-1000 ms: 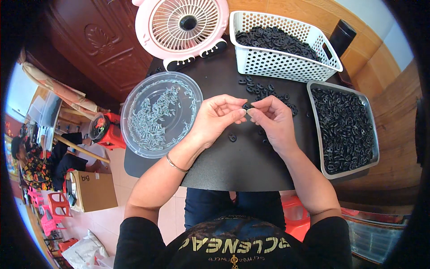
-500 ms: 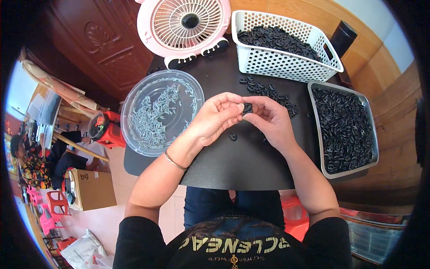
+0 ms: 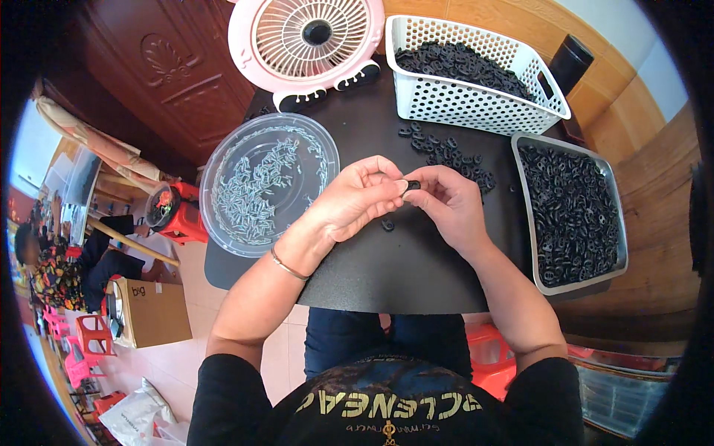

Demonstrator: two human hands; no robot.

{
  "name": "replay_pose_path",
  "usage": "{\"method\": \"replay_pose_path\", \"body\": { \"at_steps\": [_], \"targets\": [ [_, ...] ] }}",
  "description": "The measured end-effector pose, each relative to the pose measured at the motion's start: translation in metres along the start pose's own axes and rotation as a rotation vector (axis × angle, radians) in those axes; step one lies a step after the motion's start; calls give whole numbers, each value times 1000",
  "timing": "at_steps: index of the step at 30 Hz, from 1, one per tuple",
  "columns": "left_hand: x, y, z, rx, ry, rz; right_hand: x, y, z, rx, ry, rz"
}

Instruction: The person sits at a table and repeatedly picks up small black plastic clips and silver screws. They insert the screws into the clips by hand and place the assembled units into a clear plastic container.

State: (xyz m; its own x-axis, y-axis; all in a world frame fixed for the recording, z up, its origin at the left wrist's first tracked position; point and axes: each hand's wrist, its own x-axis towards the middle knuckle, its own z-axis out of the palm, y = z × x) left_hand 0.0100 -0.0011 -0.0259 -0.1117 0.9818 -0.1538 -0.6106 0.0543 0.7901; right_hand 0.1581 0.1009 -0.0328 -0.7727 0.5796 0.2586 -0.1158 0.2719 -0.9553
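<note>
A small black ring (image 3: 413,185) is pinched between the fingertips of the left hand (image 3: 355,199) and the right hand (image 3: 448,202), both closed on it where they meet above the middle of the black table (image 3: 401,275). A loose ring (image 3: 387,224) is left on the table just below the hands, and a scattered heap of rings (image 3: 446,152) lies just beyond them. A round clear dish (image 3: 268,189) of pale small pieces is set to the left, a grey tray (image 3: 569,212) of black rings to the right, and a white basket (image 3: 476,67) and a pink fan (image 3: 309,37) at the far edge.

A single head-worn fisheye camera looks steeply down from close above onto the black table (image 3: 416,275). Its rim bends straight edges; no second view overlaps
</note>
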Motion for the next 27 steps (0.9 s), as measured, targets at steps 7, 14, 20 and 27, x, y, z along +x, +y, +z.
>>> {"method": "replay_pose_path", "body": {
  "at_steps": [7, 14, 20, 27],
  "targets": [
    [-3, 7, 5, 166, 51, 143, 5, -5, -1, 77, -30, 24],
    [-78, 37, 75, 399, -97, 836, 13, -30, -8, -183, 257, -90],
    [-137, 23, 130, -69, -681, 1098, 111, -52, -49, -332, 554, -457],
    [-148, 6, 146, -318, -700, 1185, 117, -46, -47, -617, 584, -492]
  ]
}}
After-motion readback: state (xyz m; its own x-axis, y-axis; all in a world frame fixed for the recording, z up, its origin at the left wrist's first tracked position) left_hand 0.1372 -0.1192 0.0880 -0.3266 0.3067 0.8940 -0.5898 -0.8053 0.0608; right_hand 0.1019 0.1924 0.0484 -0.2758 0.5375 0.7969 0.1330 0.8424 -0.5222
